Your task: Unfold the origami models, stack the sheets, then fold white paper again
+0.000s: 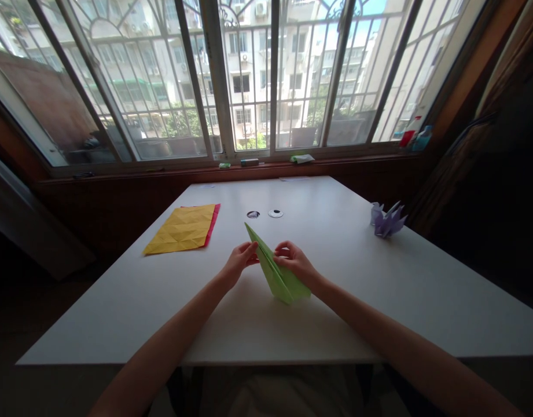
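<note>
- A white table [379,301] fills the middle of the view, its far edge close under a wide window [249,75] with curved metal bars; pale apartment blocks and some greenery show outside.
- The room around the table is dim, with dark wood panelling below the sill and a dark wall at the right.
- A folded green paper [277,272], long and pointed, stands tilted near the table's near middle, its tip aimed away and to the left.
- The left hand [239,262] pinches the paper's left edge between thumb and fingertips.
- The right hand [294,260] pinches the upper fold on the other side, fingers curled over the crease.
- To the left lies a yellow sheet [182,230], creased, on top of a red sheet [214,223] whose edge shows along the right side.
- Beyond the hands, two small round objects [264,214] sit side by side on the tabletop; what they are cannot be told.
- A folded purple paper figure [388,220] stands near the right edge, well apart from the hands.
- Small items rest on the sill [266,165], among them red and blue containers [415,139] at the right end.
</note>
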The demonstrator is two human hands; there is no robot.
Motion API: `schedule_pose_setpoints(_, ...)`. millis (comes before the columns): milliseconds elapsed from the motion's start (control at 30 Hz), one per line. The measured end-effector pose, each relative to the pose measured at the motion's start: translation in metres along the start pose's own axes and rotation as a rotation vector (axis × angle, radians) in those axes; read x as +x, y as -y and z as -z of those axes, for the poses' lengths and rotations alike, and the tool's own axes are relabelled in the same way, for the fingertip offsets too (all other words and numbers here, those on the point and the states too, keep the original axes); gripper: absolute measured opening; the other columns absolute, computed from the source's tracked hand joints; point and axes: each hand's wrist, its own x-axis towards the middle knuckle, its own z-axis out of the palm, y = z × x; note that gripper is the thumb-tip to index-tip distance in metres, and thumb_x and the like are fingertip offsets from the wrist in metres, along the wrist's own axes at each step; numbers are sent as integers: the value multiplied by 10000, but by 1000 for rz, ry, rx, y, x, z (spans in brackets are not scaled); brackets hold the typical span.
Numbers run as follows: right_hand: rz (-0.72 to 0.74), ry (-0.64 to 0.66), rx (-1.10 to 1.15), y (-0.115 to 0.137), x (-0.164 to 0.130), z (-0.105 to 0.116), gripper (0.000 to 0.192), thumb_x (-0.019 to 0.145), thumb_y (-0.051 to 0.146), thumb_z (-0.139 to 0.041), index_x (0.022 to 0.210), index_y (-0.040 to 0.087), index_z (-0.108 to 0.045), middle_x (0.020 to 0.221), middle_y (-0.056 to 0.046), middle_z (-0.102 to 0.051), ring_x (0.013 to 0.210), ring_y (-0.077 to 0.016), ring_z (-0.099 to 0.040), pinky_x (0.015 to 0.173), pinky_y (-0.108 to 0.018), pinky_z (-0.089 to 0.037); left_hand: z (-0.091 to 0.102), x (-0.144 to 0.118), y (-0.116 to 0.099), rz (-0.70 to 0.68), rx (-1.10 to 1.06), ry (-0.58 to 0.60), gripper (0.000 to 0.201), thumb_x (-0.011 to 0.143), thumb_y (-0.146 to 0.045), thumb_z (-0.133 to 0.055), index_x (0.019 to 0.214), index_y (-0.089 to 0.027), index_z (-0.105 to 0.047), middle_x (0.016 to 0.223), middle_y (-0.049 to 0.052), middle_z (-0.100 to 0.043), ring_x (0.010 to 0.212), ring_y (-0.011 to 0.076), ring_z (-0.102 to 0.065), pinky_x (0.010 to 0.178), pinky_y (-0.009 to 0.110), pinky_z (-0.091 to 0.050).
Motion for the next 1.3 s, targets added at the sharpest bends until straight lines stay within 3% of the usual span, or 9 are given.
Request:
schedule_pose_setpoints(233, 30, -65, 38, -2, 1, -3, 228, 636, 326, -674, 800, 176, -625, 762, -6, -658, 671, -142, -611, 604, -270, -484, -3, -2, 2, -9, 14, 50, 344, 698, -377, -663, 926, -152, -538, 902, 48, -611, 774, 142, -600, 732, 311, -469)
schedule_pose_setpoints(400, 72, -165, 97, -5, 2, 0, 262, 632, 325, -686, 857, 194, -662, 745, -12, -687, 650, -161, -633, 607, -297, -512, -11, -4, -1, -54, 96, -9, 331, 644, -328, -710, 815, -167, -476, 925, 23, -572, 758, 123, -581, 674, 272, -459)
schedule_pose_setpoints(600, 147, -108, 100, -10, 3, 0, 297, 606, 273, -717, 891, 198, -674, 778, -13, -699, 725, -180, -652, 687, -334, -531, -10, -3, 0, -28, 102, 86, 277, 712, -378, -634, 844, -151, -546, 866, 22, -569, 778, 128, -561, 716, 287, -448)
schedule_pose_setpoints(867, 126, -40, 133, -8, 1, 1, 327, 609, 288, -723, 920, 197, -676, 778, -26, -711, 708, -183, -658, 701, -356, -529, -9, -3, 5, -46, 97, 155, 322, 673, -328, -685, 889, -152, -524, 892, 32, -574, 810, 157, -576, 687, 275, -441)
schedule_pose_setpoints(1033, 117, 16, 81, -4, -1, 0, 329, 638, 300, -708, 946, 193, -668, 821, -39, -707, 763, -188, -651, 734, -358, -515, -12, -4, 4, -69, 107, 152, 332, 644, -313, -707, 854, -143, -514, 877, 38, -578, 778, 162, -579, 660, 278, -445)
schedule_pose_setpoints(1300, 92, -58, 130, -5, 0, 2, 330, 612, 287, -730, 917, 208, -631, 865, -16, -681, 764, -170, -640, 690, -315, -526, -14, -7, 0, -78, 105, 119, 256, 667, -332, -680, 786, -141, -560, 764, 4, -594, 716, 127, -557, 663, 250, -412)
